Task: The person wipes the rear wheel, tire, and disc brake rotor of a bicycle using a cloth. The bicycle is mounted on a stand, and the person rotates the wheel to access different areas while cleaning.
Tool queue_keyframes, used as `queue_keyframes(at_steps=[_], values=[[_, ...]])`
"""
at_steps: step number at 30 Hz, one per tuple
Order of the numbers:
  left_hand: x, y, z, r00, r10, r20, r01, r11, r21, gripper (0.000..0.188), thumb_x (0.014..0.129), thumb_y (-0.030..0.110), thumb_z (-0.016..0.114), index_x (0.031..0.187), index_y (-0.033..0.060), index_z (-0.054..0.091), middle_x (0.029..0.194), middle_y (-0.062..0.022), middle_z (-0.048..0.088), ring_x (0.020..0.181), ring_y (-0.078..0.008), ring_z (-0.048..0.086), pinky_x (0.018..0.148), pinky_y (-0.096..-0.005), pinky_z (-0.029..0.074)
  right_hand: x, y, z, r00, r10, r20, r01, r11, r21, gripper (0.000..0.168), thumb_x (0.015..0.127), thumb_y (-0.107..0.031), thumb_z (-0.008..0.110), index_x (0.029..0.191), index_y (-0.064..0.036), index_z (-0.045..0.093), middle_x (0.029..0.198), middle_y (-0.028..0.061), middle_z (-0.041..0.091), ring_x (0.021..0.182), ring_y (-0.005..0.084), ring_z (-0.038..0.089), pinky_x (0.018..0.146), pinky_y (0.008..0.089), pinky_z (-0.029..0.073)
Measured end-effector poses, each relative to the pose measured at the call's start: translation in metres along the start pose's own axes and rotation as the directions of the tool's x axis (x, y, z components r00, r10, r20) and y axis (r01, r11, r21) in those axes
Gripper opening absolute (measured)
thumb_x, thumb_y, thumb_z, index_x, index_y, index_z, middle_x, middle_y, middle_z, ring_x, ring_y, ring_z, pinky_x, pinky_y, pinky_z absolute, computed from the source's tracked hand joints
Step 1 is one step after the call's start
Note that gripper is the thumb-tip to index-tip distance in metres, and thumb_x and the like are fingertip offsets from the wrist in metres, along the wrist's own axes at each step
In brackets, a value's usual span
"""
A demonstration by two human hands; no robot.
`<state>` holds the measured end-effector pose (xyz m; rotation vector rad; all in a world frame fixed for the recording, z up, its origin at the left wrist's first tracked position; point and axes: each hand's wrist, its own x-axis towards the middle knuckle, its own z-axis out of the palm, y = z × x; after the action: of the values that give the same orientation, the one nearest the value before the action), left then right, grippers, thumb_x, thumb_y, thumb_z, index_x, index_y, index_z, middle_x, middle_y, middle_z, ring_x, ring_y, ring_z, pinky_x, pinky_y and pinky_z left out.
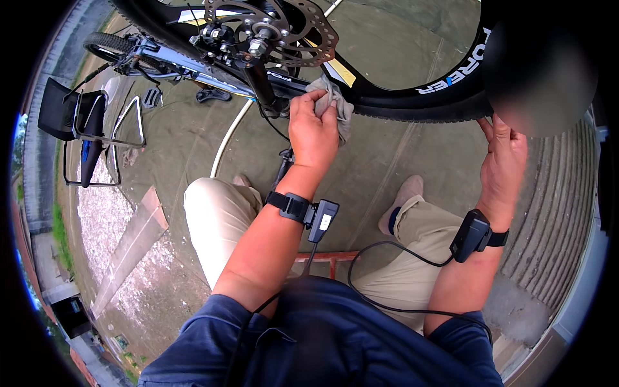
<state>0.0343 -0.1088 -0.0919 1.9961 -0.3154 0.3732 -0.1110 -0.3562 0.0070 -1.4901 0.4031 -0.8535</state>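
A bicycle wheel with a black spoked rim point(382, 94) and a knobby tyre point(420, 113) stands before me, its brake disc point(321, 36) and hub near the top. My left hand point(314, 121) pinches a crumpled grey cloth point(342, 113) against the rim, next to the black fork leg point(258, 84). Further right, my right hand point(505, 150) grips the tyre's lower edge with thumb and fingers. A dark, blurred round shape covers part of the wheel there and hides some fingertips. Both wrists carry strapped black devices with cables.
The bicycle's blue-grey frame point(193, 80) stretches left toward another wheel point(109, 46). Its saddle point(213, 94) and a handlebar grip point(284, 167) are low by the ground. A metal-framed black chair point(87, 113) stands left. A pale hose point(229, 138) crosses the green ground sheet; corrugated sheeting point(551, 217) lies right.
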Motion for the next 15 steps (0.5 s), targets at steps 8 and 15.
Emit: queue_keyframes(at_steps=[8, 15], values=[[0.017, 0.046, 0.012, 0.982, 0.188, -0.03, -0.19, 0.98, -0.065, 0.024, 0.087, 0.009, 0.074, 0.107, 0.0015, 0.063, 0.105, -0.0164, 0.062, 0.093, -0.0361, 0.064, 0.083, -0.0402, 0.052, -0.002, -0.002, 0.013, 0.999, 0.029, 0.033, -0.028, 0.998, -0.053, 0.04, 0.099, -0.035, 0.07, 0.11, 0.003, 0.064, 0.1, -0.0008, 0.059, 0.091, 0.0083, 0.053, 0.086, 0.0287, 0.049], [-0.017, 0.029, 0.025, 0.949, -0.028, 0.315, 0.027, 1.0, 0.008, 0.024, 0.086, 0.012, 0.073, 0.106, 0.0023, 0.064, 0.106, -0.0179, 0.064, 0.098, -0.0395, 0.064, 0.085, -0.0426, 0.053, -0.003, -0.008, 0.014, 0.999, 0.03, 0.037, -0.029, 0.999, -0.041, 0.039, 0.102, -0.035, 0.067, 0.113, 0.002, 0.065, 0.101, 0.0012, 0.063, 0.094, 0.0108, 0.058, 0.09, 0.0299, 0.05]])
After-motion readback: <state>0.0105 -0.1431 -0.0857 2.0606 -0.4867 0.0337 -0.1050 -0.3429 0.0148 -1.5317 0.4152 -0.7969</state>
